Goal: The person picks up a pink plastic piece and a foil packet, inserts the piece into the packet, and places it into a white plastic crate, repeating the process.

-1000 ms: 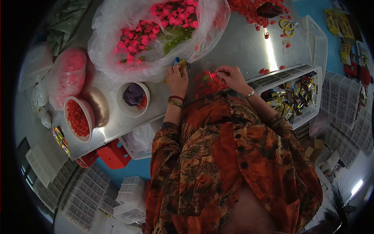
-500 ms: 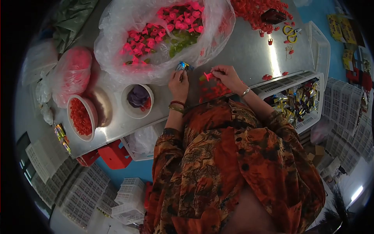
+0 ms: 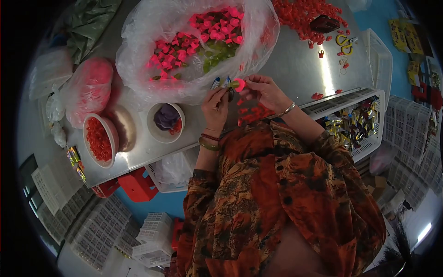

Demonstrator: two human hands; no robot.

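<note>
Pinching a pink piece [image 3: 239, 85], the right hand [image 3: 267, 94] nears the left hand's [image 3: 217, 107] gripped wrapper [image 3: 215, 83], nearside of the bag [image 3: 134, 55], where that fingertip-only hold could slip!

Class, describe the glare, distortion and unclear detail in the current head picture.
Head view: bright glare streaks the metal table near the scissors; head view: fisheye curvature, black corners; head view: the blue wrapper at the left hand is too small to read.
</note>
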